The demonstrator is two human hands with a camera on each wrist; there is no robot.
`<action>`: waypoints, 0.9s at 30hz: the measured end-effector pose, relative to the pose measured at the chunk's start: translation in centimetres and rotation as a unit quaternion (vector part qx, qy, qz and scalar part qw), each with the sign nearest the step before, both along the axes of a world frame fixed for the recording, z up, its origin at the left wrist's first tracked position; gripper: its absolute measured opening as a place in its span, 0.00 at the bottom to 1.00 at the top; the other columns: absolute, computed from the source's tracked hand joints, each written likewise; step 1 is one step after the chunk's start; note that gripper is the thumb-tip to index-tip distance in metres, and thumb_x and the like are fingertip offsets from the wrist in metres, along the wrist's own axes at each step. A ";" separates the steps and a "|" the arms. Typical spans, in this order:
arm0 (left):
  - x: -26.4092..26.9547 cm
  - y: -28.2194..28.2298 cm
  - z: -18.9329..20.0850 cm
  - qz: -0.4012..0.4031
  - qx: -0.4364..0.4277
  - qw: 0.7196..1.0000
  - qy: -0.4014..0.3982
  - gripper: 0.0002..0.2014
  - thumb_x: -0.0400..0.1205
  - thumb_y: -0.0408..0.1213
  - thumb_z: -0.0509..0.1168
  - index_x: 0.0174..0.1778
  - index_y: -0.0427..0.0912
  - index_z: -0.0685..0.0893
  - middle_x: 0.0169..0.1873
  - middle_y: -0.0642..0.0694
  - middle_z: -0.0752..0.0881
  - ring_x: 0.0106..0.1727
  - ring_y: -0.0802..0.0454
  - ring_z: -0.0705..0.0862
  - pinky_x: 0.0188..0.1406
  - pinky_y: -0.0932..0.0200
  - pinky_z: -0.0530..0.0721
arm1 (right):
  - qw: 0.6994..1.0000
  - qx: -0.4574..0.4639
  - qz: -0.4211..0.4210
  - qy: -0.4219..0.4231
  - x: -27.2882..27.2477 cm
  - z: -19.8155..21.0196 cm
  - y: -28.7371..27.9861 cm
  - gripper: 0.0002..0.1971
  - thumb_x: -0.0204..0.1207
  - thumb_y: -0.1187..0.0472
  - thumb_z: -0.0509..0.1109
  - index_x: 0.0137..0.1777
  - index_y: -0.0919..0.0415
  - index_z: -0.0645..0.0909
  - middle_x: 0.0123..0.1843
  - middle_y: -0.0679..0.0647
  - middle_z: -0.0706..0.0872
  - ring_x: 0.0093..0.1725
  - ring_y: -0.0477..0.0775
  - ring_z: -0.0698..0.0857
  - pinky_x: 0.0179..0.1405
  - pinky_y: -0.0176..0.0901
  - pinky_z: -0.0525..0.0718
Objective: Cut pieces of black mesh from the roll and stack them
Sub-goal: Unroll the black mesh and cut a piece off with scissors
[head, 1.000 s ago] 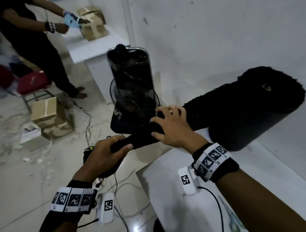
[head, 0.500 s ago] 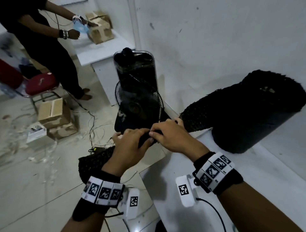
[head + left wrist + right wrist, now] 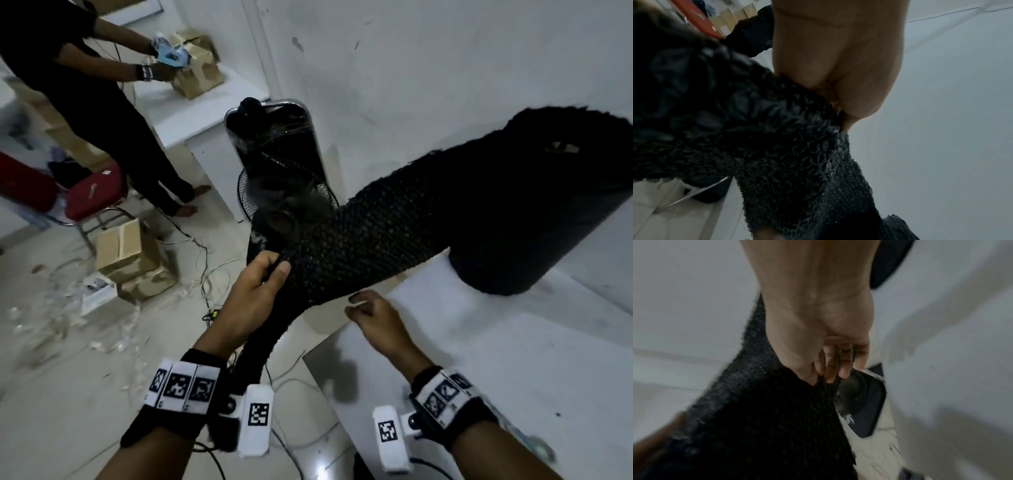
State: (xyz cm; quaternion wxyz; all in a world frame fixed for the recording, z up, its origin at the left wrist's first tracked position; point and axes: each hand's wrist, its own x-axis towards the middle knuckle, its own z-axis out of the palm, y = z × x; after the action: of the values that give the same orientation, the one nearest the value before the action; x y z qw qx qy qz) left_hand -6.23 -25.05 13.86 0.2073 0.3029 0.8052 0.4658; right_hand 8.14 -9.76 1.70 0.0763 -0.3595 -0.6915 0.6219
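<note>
The roll point(image 3: 548, 219) of black mesh lies on its side on the white table point(image 3: 513, 359). A long strip of mesh point(image 3: 370, 240) stretches from it past the table's edge, hanging downward.

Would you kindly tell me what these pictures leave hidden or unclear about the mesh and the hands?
- Left hand fingertips: head view, tucked behind the mesh.
- Right hand grip: head view blurred; the right wrist view shows fingers curled at the mesh edge.
- Roll far end: head view, cut off by the right edge.
- Cutting tool: none visible.
- Stack of cut pieces: none in view.
</note>
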 end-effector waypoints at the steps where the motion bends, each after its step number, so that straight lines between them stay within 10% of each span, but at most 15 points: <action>1: 0.0 0.1 0.1 0.002 0.009 1.000 -0.021 0.10 0.89 0.45 0.61 0.41 0.51 0.77 0.33 0.58 0.77 0.39 0.56 0.76 0.46 0.52 0.75 | 0.994 -0.113 0.002 -0.001 -0.8 -1.4 -0.9 0.19 0.77 0.57 0.77 0.64 0.47 0.75 0.56 0.51 0.86 0.53 0.49 0.84 0.44 0.37 0.79; 5: 0.3 0.3 0.3 0.014 0.038 0.995 -0.094 0.09 0.90 0.41 0.60 0.45 0.46 0.79 0.38 0.50 0.81 0.44 0.53 0.79 0.49 0.52 0.77 | 0.896 -0.430 -0.037 0.099 -4.9 -4.2 -3.2 0.41 0.78 0.64 0.74 0.82 0.37 0.55 0.76 0.51 0.78 0.68 0.55 0.80 0.56 0.56 0.84; 12: -2.1 -0.2 0.9 0.095 0.108 0.974 -0.178 0.07 0.90 0.38 0.60 0.49 0.42 0.81 0.45 0.43 0.85 0.48 0.49 0.83 0.50 0.53 0.82 | 0.890 -0.437 0.020 0.127 -7.6 -2.9 -4.2 0.14 0.83 0.63 0.67 0.62 0.44 0.84 0.67 0.48 0.88 0.62 0.50 0.83 0.63 0.54 0.75; 18: -1.3 -0.3 -0.7 0.118 0.126 0.954 -0.246 0.08 0.91 0.37 0.57 0.48 0.42 0.78 0.40 0.46 0.87 0.42 0.53 0.85 0.40 0.59 0.85 | 0.852 -0.493 0.088 0.152 -8.4 -1.1 -7.0 0.18 0.81 0.70 0.63 0.66 0.51 0.77 0.51 0.49 0.89 0.52 0.52 0.88 0.50 0.54 0.83; 27: -3.4 -1.8 -1.8 0.147 0.076 0.979 -0.119 0.07 0.89 0.46 0.61 0.47 0.50 0.81 0.42 0.50 0.87 0.46 0.54 0.85 0.52 0.49 0.83 | 0.940 -0.300 0.031 0.160 -9.3 0.2 -7.3 0.14 0.77 0.73 0.71 0.62 0.65 0.83 0.51 0.56 0.89 0.47 0.54 0.86 0.44 0.46 0.82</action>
State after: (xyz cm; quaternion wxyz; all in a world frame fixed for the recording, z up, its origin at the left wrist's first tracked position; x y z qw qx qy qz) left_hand -9.62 -26.81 12.08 0.2069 0.1387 0.7729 0.5836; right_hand -1.17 -17.10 1.91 0.0552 -0.2397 -0.4623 0.8519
